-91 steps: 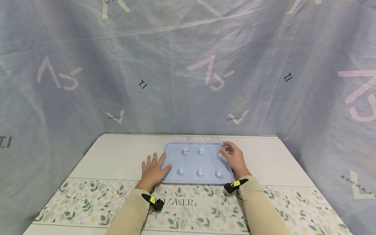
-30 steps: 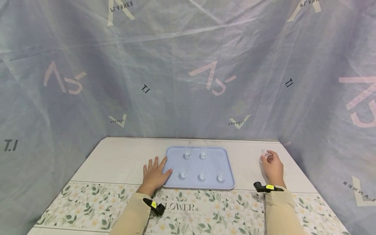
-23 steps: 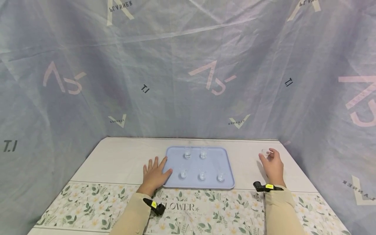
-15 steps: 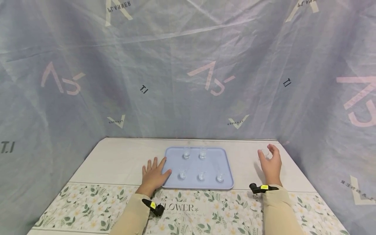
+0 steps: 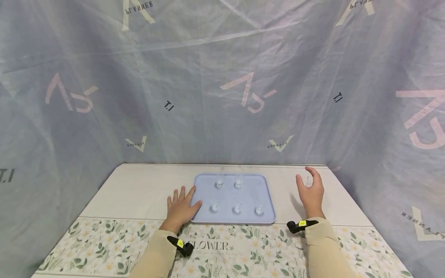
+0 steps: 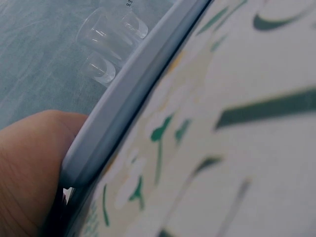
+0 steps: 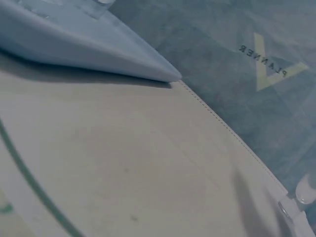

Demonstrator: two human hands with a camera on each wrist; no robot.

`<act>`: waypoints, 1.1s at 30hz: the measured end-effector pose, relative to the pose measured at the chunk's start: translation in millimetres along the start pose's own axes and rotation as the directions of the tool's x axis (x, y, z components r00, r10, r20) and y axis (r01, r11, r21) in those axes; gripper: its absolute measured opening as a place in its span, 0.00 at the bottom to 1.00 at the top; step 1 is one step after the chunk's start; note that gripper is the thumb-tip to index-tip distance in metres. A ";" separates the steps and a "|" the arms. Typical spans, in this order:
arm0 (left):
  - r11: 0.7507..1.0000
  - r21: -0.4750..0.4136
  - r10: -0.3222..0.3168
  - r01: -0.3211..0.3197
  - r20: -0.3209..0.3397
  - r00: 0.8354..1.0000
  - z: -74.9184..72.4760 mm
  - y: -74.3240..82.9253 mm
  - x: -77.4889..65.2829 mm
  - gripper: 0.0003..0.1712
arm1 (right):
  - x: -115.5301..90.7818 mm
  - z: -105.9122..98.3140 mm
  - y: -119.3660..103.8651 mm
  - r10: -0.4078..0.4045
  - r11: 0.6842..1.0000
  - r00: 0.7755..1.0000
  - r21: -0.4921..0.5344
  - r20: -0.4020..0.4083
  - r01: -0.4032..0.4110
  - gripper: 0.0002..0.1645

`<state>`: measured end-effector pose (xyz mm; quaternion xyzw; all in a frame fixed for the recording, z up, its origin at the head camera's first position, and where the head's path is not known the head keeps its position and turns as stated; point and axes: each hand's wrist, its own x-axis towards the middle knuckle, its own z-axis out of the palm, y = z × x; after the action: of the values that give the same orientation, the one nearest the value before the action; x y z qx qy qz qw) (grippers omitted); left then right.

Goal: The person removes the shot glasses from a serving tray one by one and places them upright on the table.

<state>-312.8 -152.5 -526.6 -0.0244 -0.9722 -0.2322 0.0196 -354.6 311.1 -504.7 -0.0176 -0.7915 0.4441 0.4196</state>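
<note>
A blue tray lies on the table with small clear glasses on it: two in the back row, such as the back glass, and three in front, such as the front right glass. My left hand is spread flat, its fingers and thumb at the tray's left edge. To the right of the tray another glass stands on the white table, partly hidden by my right hand. That hand's thumb and fingers are spread apart beside the glass, not gripping it. In the left wrist view my thumb rests against the tray rim.
A floral cloth strip runs along the front of the white table. Grey printed curtain encloses the back and both sides. White tabletop lies between the tray and the right hand.
My right hand carried a glass from the tray's back right corner to the table on the right. It then let go, its fingers spreading and moving slightly left. The left hand stayed put.
</note>
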 end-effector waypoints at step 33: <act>1.000 0.015 -0.005 0.005 -0.019 1.000 -6.7 6.2 -5.1 0.43 | -60.5 26.8 -40.9 -0.195 0.917 0.741 0.388 0.643 -0.095 0.25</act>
<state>-307.2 -150.2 -518.1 -0.0196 -0.9737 -0.2251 0.0282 -319.5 243.7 -521.4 0.2498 -0.7821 0.5594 0.1138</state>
